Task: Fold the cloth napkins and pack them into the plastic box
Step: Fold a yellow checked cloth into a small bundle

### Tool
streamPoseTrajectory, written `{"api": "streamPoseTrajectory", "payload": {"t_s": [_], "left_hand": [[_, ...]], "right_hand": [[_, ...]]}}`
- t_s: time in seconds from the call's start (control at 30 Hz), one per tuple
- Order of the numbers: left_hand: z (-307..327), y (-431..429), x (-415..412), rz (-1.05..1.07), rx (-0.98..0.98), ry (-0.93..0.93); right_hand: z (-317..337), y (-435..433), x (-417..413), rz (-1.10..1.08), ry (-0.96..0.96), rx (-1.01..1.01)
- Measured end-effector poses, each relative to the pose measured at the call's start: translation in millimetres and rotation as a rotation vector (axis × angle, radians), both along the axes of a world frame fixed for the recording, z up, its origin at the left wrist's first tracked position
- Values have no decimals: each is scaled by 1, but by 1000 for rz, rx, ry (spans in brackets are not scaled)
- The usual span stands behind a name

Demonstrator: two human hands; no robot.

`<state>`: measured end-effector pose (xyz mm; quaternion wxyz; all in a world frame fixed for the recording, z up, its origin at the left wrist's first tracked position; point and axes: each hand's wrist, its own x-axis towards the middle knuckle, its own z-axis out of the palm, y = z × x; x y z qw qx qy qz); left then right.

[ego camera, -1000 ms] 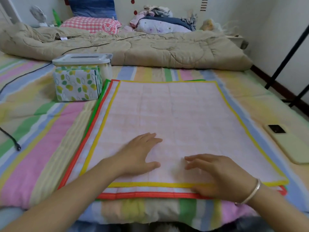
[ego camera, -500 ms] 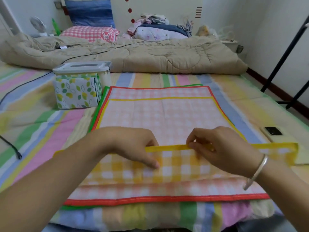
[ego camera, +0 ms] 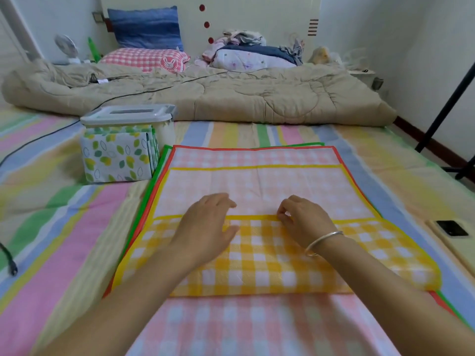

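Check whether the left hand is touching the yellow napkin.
Touching. Head view: the left hand lies flat, palm down, on the folded flap of the yellow napkin.

Green napkin (ego camera: 143, 201) — mostly buried; phone (ego camera: 451, 228) — cropped rightward

2 bare forearms reach forward over the yellow napkin (ego camera: 257, 260), both wrists low above it. Left hand (ego camera: 208, 227): palm down, fingers straight and slightly spread, lying flat across the napkin's far hem. Right hand (ego camera: 304, 219): fingers curled, thumb and fingertips pinching the same hem. The hands are near each other, not touching.
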<state>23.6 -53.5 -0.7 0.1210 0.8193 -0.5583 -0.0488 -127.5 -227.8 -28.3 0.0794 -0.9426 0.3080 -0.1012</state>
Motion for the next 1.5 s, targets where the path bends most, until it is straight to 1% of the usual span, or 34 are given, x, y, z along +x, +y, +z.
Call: {"api": "streamPoseTrajectory", "payload": {"t_s": [0.03, 0.13, 0.2, 0.4, 0.53, 0.6, 0.73, 0.77, 0.87, 0.9, 0.97, 1.03, 1.13, 1.3, 1.33, 1.4, 1.43, 1.5], "left_hand": [[-3, 7, -7, -38, 27, 1], [-17, 29, -21, -128, 190, -46], [-32, 37, -19, -143, 217, -73], [-63, 39, -12, -140, 145, -114], [-77, 41, -11, -131, 85, -104], [-81, 41, -11, -128, 76, -105], [-86, 41, -11, -117, 54, -144], [-87, 41, -10, -112, 64, -153], [-88, 42, -11, -82, 115, -201], [-88, 42, -11, -80, 119, -210], [-92, 42, -10, -84, 98, -225], [-91, 43, -10, -78, 74, -212], [-90, 43, -10, -76, 104, -175], [-81, 48, 2, -108, 106, -50], [-81, 54, 7, -90, 107, -61], [-83, 66, 15, 11, 81, -186], [-83, 70, 15, 84, 88, -236], [-84, 72, 13, 191, 151, -279]], "right_hand": [[-4, -2, 2, -10, 3, 0], [-15, -5, 7, -33, -13, -23], [-19, -6, 9, -40, -36, -22], [-26, -12, 15, -40, -55, -58], [-28, -9, 16, -50, -61, -94], [-28, -7, 15, -55, -52, -78], [-30, 34, 8, -36, -49, -56], [-29, 50, 6, -20, 1, -13], [-34, 87, -17, -4, 245, 193], [-36, 90, -29, -10, 292, 203], [-43, 78, -55, -51, 293, 146], [-47, 49, -85, -150, 298, 88], [-43, 7, -123, -289, 349, 74], [-41, -3, -131, -290, 362, 101], [-41, -2, -131, -291, 356, 106], [-41, -3, -131, -299, 357, 126], [-40, -3, -130, -305, 357, 135], [-40, -2, -128, -314, 354, 132]]}}
